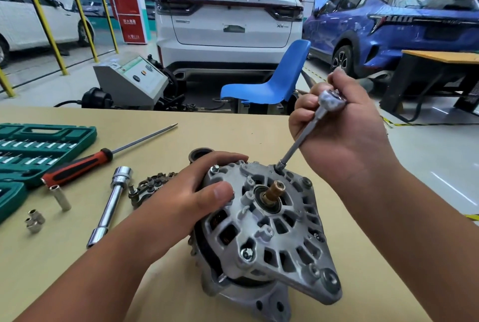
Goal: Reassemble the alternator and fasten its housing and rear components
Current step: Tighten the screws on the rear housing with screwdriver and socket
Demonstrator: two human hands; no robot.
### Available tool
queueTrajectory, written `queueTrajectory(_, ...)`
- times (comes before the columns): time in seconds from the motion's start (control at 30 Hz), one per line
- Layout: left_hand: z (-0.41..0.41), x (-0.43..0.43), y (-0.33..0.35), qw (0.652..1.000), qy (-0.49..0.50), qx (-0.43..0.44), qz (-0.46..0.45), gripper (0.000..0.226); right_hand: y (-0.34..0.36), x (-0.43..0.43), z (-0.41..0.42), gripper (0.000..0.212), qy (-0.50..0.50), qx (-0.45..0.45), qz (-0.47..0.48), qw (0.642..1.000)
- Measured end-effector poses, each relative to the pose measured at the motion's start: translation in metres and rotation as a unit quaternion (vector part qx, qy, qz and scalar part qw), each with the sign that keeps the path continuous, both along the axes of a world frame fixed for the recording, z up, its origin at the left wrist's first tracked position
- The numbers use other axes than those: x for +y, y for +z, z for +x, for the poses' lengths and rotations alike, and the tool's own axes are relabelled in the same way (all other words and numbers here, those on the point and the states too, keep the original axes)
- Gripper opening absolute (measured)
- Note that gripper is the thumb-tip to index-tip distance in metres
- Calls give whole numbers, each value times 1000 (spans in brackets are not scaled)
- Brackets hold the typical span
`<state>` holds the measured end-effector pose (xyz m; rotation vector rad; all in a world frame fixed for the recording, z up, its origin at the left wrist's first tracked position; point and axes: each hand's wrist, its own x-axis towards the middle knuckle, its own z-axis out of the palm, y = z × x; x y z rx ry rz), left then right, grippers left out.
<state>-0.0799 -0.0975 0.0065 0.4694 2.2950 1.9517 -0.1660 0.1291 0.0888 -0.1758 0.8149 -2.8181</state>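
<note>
Now roughly midway, we judge: housing halves (pixel 285 251) mated, through-bolts (pixel 246 254) seated at several lugs, far one under socket. Our left hand (pixel 197 192) curls over alternator (pixel 259 218) rim, steadying it mid-bench (pixel 233 130). Our right hand (pixel 344 135) fists round socket driver (pixel 307 132). Beside it rectifier (pixel 149 185) lies loose; rear parts still off. Casing grey, vented; copper slip rings (pixel 274 191) bare.

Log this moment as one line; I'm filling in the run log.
step: fastening housing | left hand: grips alternator | right hand: holds socket driver, tip on alternator's far edge | lying on table: screwdriver, chrome socket bar
</note>
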Motion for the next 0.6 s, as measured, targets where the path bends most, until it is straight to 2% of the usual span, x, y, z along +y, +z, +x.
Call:
queueTrajectory(0.07, 0, 0, -1, 1000, 1, -1, 2, 96, -3, -5, 4, 23, -60, 15, 9, 998)
queueTrajectory(0.13, 0, 0, 0, 1000, 3, -2, 3, 96, -11, -5, 5, 25, -79, 62, 17, 995)
queueTrajectory(0.2, 0, 0, 0, 1000, 6, 0, 1, 96, -19, 0, 1, 22, -43, 128, 33, 990)
queueTrajectory(0.3, 0, 0, 1, 1000, 2, -2, 1, 96, -23, 17, -8, 26, 92, 211, 76, 970)
queueTrajectory(0.47, 1, 1, 2, 1000, 5, 4, -9, 94, -24, 27, -13, 24, 255, 284, 45, 923)
queueTrajectory(0.53, 1, 1, 3, 1000, 8, 7, -12, 94, -25, 23, -15, 23, 251, 283, 36, 925)
queueTrajectory(0.6, 1, 1, 3, 1000, 8, 6, -11, 96, -25, 16, -15, 23, 200, 256, 31, 945)
